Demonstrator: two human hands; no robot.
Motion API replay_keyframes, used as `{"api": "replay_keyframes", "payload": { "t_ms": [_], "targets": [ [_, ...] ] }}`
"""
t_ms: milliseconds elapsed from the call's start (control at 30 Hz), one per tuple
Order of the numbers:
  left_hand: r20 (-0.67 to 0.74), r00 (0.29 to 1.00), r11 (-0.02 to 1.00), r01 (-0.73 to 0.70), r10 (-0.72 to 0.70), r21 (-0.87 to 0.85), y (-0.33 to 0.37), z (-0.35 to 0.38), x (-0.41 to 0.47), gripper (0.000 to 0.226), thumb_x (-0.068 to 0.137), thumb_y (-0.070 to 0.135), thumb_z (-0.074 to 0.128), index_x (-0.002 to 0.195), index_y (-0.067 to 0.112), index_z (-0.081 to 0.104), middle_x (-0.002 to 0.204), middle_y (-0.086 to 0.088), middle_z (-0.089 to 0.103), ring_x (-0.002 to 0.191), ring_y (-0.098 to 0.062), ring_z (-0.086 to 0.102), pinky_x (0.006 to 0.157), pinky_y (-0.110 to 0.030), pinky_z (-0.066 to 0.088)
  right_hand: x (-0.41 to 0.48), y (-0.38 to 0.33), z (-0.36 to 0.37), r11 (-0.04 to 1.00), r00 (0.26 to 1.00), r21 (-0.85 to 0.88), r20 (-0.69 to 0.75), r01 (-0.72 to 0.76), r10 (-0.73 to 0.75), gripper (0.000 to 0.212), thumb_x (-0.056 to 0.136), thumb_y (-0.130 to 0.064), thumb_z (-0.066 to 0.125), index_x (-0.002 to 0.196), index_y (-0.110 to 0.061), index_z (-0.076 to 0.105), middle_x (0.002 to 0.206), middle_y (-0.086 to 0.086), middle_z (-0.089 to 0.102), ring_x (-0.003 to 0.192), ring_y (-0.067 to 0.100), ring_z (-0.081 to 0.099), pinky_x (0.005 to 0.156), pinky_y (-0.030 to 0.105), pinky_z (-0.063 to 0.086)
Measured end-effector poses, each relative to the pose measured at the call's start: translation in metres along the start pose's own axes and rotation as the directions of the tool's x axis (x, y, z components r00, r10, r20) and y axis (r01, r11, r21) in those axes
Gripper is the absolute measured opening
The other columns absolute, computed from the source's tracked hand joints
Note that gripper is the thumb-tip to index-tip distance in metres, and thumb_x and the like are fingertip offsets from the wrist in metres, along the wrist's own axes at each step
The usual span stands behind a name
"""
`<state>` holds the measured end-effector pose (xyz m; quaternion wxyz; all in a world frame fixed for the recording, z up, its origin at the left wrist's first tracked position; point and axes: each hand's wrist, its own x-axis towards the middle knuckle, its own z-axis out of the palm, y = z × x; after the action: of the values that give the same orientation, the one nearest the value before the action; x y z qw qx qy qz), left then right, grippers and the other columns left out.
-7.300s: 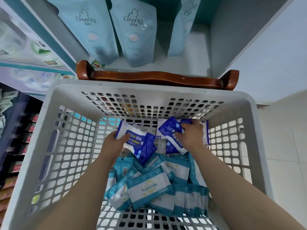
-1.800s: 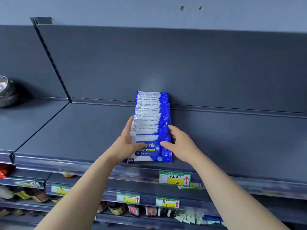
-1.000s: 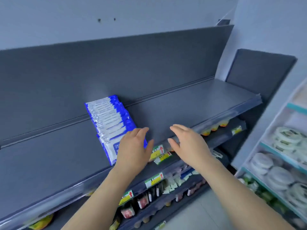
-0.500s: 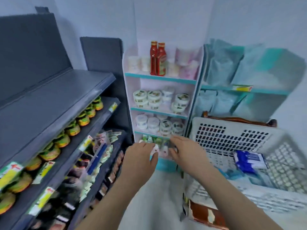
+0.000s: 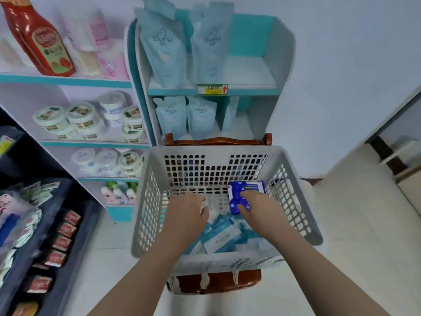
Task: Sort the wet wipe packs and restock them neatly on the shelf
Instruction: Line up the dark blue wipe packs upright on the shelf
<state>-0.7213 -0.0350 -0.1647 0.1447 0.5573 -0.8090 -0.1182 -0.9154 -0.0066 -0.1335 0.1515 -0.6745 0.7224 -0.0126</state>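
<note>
A white perforated basket [image 5: 205, 150] stands in front of me on a wooden chair [image 5: 218, 141]. Several teal and white wipe packs [image 5: 222, 238] lie heaped on its floor. A dark blue wipe pack [image 5: 247, 187] lies at the back right of the basket. My right hand [image 5: 262, 213] is inside the basket, its fingers and thumb curled round the near end of that blue pack. My left hand [image 5: 186, 215] reaches in at the left with its fingers pointing down over the teal packs, and I see nothing held in it.
Behind the basket is a teal-edged shelf unit [image 5: 211, 90] with pale blue pouches. To its left a white shelf [image 5: 79, 119] holds round tubs and a red sauce bottle [image 5: 38, 37]. A dark shelf [image 5: 57, 236] with small packets runs along the lower left. Pale floor lies to the right.
I have turned from the dark shelf, where the blue packs now stand in a row, to the basket. Both hands dropped into it, and my right hand took hold of a blue pack.
</note>
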Motion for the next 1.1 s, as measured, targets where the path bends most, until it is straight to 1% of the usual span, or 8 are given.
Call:
{"api": "replay_keyframes", "payload": {
  "t_ms": [67, 200, 333, 433, 633, 867, 1000, 1100],
  "targets": [
    [0.051, 0.999, 1.0, 0.008, -0.009, 0.018, 0.006, 0.02, 0.022, 0.036, 0.096, 0.037, 0.043, 0.124, 0.022, 0.06, 0.117, 0.002, 0.064, 0.106, -0.019, 0.056, 0.094, -0.032, 0.042, 0.015, 0.025, 0.005, 0.999, 0.999, 0.028, 0.019, -0.043, 0.042, 0.033, 0.098, -0.03, 0.045, 0.124, -0.013, 0.057, 0.128, 0.003, 0.058, 0.114, 0.022, 0.056, 0.092, 0.034, 0.047],
    [0.172, 0.985, 0.999, 0.012, -0.018, 0.031, 0.009, 0.058, 0.066, 0.035, 0.095, 0.038, 0.044, 0.12, 0.021, 0.062, 0.113, 0.001, 0.066, 0.104, -0.019, 0.059, 0.091, -0.034, 0.045, 0.046, 0.062, 0.012, 0.992, 0.993, 0.068, 0.052, -0.107, 0.104, 0.038, 0.1, -0.031, 0.043, 0.133, -0.015, 0.051, 0.136, 0.003, 0.053, 0.117, 0.022, 0.054, 0.091, 0.03, 0.044],
    [0.266, 0.964, 1.0, 0.003, -0.009, 0.024, 0.006, 0.096, 0.109, 0.026, 0.093, 0.034, 0.046, 0.096, 0.015, 0.064, 0.093, -0.001, 0.064, 0.085, -0.02, 0.058, 0.073, -0.033, 0.046, 0.08, 0.091, 0.025, 0.979, 0.982, 0.08, 0.057, -0.185, 0.181, 0.035, 0.099, -0.03, 0.043, 0.128, -0.013, 0.054, 0.13, 0.004, 0.057, 0.112, 0.023, 0.056, 0.086, 0.03, 0.044],
    [0.285, 0.959, 0.998, -0.019, 0.001, 0.059, 0.006, 0.123, 0.135, 0.021, 0.092, 0.029, 0.048, 0.079, 0.015, 0.057, 0.076, 0.0, 0.057, 0.068, -0.016, 0.049, 0.058, -0.03, 0.034, 0.105, 0.11, 0.039, 0.969, 0.971, 0.089, 0.076, -0.232, 0.225, 0.036, 0.099, -0.03, 0.044, 0.128, -0.012, 0.054, 0.129, 0.005, 0.057, 0.112, 0.024, 0.055, 0.086, 0.031, 0.044],
    [0.399, 0.917, 1.0, 0.008, -0.008, 0.003, 0.006, 0.174, 0.167, 0.029, 0.094, 0.032, 0.045, 0.114, 0.016, 0.06, 0.104, -0.004, 0.063, 0.094, -0.021, 0.058, 0.076, -0.031, 0.048, 0.145, 0.143, 0.082, 0.949, 0.96, 0.168, 0.135, -0.266, 0.245, 0.037, 0.098, -0.025, 0.048, 0.131, -0.007, 0.052, 0.134, 0.011, 0.053, 0.117, 0.027, 0.053, 0.093, 0.032, 0.042],
    [0.512, 0.851, 0.949, 0.247, -0.116, -0.195, 0.009, 0.222, 0.173, 0.027, 0.095, 0.028, 0.052, 0.114, 0.01, 0.06, 0.106, -0.008, 0.064, 0.095, -0.022, 0.06, 0.074, -0.028, 0.045, 0.179, 0.17, 0.134, 0.938, 0.922, 0.219, 0.34, -0.269, 0.185, 0.054, 0.101, -0.021, 0.045, 0.15, -0.011, 0.026, 0.159, 0.013, 0.016, 0.145, 0.025, 0.021, 0.112, 0.025, 0.022],
    [0.54, 0.816, 0.842, 0.43, -0.207, -0.326, 0.018, 0.242, 0.181, 0.039, 0.093, 0.03, 0.059, 0.127, 0.01, 0.053, 0.119, -0.008, 0.062, 0.107, -0.024, 0.059, 0.07, -0.019, 0.034, 0.178, 0.165, 0.156, 0.94, 0.955, 0.296, 0.284, -0.169, 0.083, 0.044, 0.098, -0.009, 0.042, 0.142, -0.011, 0.042, 0.153, 0.011, 0.031, 0.135, 0.028, 0.037, 0.108, 0.023, 0.025],
    [0.51, 0.761, 0.668, 0.624, -0.402, -0.404, 0.016, 0.246, 0.184, 0.048, 0.088, 0.024, 0.068, 0.128, 0.006, 0.049, 0.126, -0.012, 0.058, 0.11, -0.026, 0.057, 0.077, -0.021, 0.039, 0.176, 0.162, 0.161, 0.867, 0.961, 0.451, 0.256, -0.21, 0.1, 0.038, 0.098, -0.003, 0.04, 0.132, -0.006, 0.054, 0.14, 0.011, 0.049, 0.125, 0.025, 0.048, 0.099, 0.014, 0.029]
  ]
}}
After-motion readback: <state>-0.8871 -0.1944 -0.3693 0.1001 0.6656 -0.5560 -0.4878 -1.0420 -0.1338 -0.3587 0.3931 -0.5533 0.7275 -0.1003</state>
